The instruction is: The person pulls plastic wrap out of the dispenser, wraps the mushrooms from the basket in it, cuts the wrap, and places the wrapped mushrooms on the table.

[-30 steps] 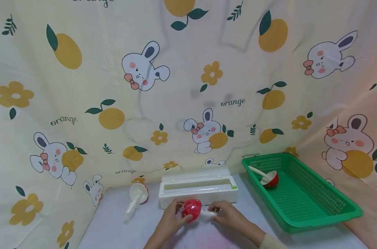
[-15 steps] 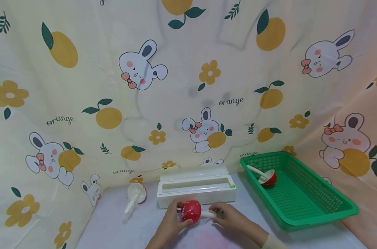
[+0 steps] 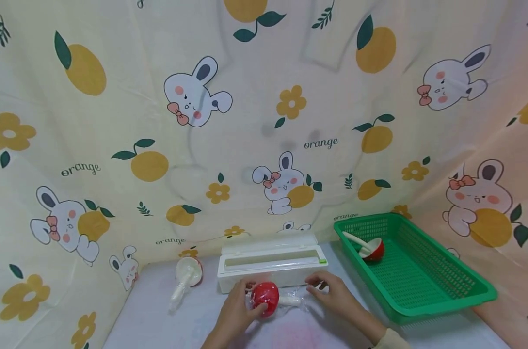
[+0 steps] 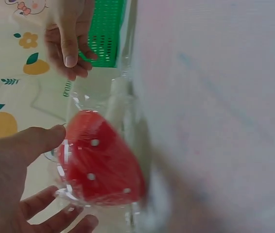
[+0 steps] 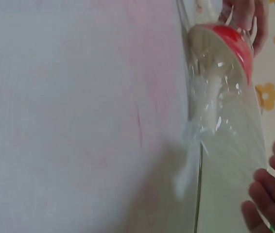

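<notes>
A toy mushroom [image 3: 265, 296], with a white-dotted red cap and a white stem, lies in clear plastic film in front of a white box. My left hand [image 3: 236, 310] holds its cap, the thumb on the near side and the fingers behind. The right wrist view shows the pale underside of the cap [image 5: 237, 43] and loose film [image 5: 234, 145] spreading past the stem. Just right of the stem end, my right hand [image 3: 335, 296] has loosely bent fingers with nothing visible between them. I cannot tell whether its fingertips touch the film.
The white cling film dispenser [image 3: 264, 280] stands behind the hands, lid raised, a green slider at its right end. A film-wrapped mushroom [image 3: 188, 272] lies left. The green basket [image 3: 434, 281] at right holds another mushroom [image 3: 374, 249]. A patterned cloth [image 3: 246, 145] hangs behind.
My right hand has let go at the stem end and moved a little right, fingers spreading apart. My left hand still holds the cap. The head view has shifted slightly.
</notes>
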Demonstrator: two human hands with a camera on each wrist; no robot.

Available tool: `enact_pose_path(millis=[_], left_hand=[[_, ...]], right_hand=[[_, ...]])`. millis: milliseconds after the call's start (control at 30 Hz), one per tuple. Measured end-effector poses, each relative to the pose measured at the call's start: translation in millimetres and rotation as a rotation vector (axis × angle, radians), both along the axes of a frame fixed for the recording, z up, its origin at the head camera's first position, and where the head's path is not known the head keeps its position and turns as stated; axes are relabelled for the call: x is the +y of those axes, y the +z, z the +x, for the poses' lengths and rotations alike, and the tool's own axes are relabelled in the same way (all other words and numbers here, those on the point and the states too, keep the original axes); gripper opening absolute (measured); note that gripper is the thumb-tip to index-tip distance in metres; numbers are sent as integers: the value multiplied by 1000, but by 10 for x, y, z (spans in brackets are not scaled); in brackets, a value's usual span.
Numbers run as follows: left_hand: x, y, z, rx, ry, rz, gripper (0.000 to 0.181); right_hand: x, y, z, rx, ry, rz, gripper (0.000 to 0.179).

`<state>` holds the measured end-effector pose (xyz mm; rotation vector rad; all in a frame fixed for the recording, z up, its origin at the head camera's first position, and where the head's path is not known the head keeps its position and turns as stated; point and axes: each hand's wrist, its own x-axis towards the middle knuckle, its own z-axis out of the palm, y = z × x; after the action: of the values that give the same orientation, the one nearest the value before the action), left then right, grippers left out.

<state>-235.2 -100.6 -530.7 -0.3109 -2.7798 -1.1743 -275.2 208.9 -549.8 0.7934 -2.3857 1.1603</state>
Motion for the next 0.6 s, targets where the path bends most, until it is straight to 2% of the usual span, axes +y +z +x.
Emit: enact_pose_path(millis=[67,167,233,300,400,467,600], left_hand=[[16,62,-27,-5,17,-11,69],[36,150,-86,9,27,-29,67],[40,201,-131,49,13,-41,64],[40,243,-173,115,-15,-44,58],[62,291,-238,175,-55,-31,49],[92,314,-284,178,-83,-5,45],[180,336,-388,119,-106,29,41]], right_hand=[[15,4,-20,11,-81,-37,17],[59,17,-56,-24,-197,-79,20],[85,31,-79,-60,-270,-99,24],[105,58,-103,-96,-316,-120,30],[112,98,-140,-139,-374,-132,43],[121,120,-170,-182,-407,-124,54],[133,119,-243,-263,-434,-97,75]])
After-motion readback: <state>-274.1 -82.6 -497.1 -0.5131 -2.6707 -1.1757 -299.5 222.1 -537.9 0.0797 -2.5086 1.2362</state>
